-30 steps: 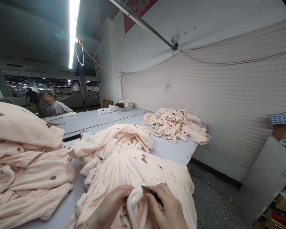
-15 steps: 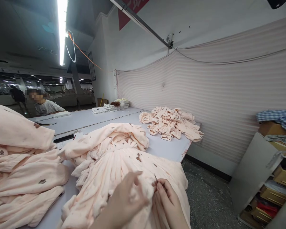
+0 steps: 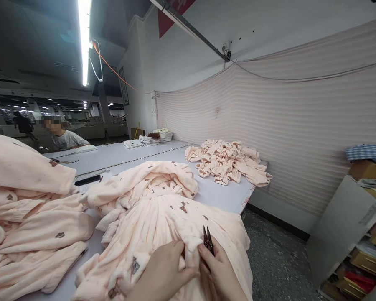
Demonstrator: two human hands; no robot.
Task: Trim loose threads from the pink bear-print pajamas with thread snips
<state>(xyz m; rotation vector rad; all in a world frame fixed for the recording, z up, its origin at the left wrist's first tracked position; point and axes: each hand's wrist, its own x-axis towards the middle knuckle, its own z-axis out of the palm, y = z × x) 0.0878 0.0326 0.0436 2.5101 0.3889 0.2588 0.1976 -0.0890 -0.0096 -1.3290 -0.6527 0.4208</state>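
A pale pink plush garment (image 3: 169, 213) with small brown prints lies gathered over the front of the table in front of me. My left hand (image 3: 167, 265) is closed on a bunched fold of it, thumb and fingers pinching the cloth. Close beside it on the right, my right hand (image 3: 221, 263) grips black thread snips (image 3: 208, 240). Their two pointed blades stick up past the fingers, slightly apart. The right thumb and fingertips also touch the edge of the same fold. Part of the snips is hidden in the palm.
More pink garments (image 3: 34, 234) are heaped at left, and another pile (image 3: 227, 161) lies on the table's (image 3: 207, 192) far right. A black phone-like object (image 3: 87, 180) and paper stacks (image 3: 148, 140) rest farther back. A person (image 3: 67, 136) sits across; a cabinet (image 3: 338, 234) stands at right.
The left hand, blurred and with fingers apart before, has come down and pinched the fold. In the right hand the snips have turned so both blades now show. The view has shifted slightly.
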